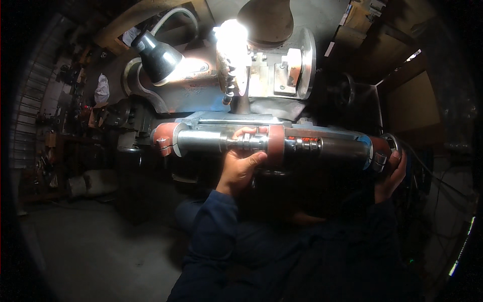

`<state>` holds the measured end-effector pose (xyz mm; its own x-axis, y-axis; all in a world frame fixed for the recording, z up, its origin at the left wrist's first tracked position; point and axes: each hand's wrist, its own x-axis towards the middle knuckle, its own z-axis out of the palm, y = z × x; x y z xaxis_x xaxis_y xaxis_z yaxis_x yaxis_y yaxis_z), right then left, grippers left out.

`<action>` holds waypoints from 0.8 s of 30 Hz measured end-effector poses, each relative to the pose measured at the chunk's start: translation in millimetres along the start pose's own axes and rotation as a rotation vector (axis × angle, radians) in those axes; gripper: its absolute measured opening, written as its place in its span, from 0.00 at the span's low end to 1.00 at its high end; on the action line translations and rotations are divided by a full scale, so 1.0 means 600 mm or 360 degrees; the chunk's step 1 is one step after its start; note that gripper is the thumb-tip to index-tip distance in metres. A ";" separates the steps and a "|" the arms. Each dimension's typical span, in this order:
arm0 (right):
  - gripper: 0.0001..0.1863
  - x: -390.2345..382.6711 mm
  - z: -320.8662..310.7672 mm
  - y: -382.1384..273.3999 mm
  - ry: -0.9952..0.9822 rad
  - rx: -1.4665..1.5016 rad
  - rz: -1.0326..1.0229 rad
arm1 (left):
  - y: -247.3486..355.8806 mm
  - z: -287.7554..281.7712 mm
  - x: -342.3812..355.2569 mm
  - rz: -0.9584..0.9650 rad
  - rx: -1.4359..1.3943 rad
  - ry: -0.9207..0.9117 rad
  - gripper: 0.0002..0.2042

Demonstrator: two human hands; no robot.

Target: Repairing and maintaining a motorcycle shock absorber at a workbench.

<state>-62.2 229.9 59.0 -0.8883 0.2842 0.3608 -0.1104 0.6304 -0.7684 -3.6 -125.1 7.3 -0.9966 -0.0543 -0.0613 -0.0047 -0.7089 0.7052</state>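
Note:
A long horizontal bar assembly lies across the machine in front of me, with bright metal cylinders at the left (204, 141) and right (344, 153). Red-brown clamp collars sit at its left end (166, 138), middle (275, 145) and right end (381, 152). My left hand (239, 168) wraps the narrow, stepped metal shaft (246, 142) just left of the middle collar, thumb in front and fingers partly hidden behind. At the far right, my right hand (394, 173) has its fingers curled on a metal ring (390, 141) at the bar's end.
Behind the bar stands a machine with a large round metal disc (308, 63). A black lamp (160, 58) on a grey flexible neck leans in at the left; bright glare washes out the machine's middle. A handwheel (346, 89) is at the right, a cluttered rack (55, 116) at the left.

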 end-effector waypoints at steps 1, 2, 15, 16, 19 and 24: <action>0.24 0.000 0.000 0.001 0.0003 -0.0003 0.0001 | 0.000 0.000 0.000 -0.0003 0.0022 0.0002 0.28; 0.24 0.000 0.000 0.002 0.0019 -0.0007 -0.0017 | 0.000 0.001 0.000 -0.0007 0.0044 0.0004 0.28; 0.22 0.005 0.004 -0.002 0.0053 0.0023 -0.0141 | 0.007 0.002 0.001 -0.0012 0.0051 0.0006 0.29; 0.22 0.006 0.004 -0.001 0.0055 0.0026 -0.0141 | 0.007 0.001 0.000 -0.0020 0.0046 0.0000 0.29; 0.22 0.005 -0.003 -0.003 -0.0007 0.0031 -0.0129 | 0.005 -0.001 0.002 -0.0015 0.0060 -0.0041 0.30; 0.23 0.013 -0.011 -0.008 -0.0078 -0.0049 -0.0211 | 0.010 0.003 -0.001 -0.0078 0.0054 -0.0060 0.30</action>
<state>-65.4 233.7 69.1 -0.8877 0.1620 0.4310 -0.2150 0.6819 -0.6992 -3.2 -127.9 12.9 -0.9975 0.0070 -0.0703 -0.0560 -0.6856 0.7258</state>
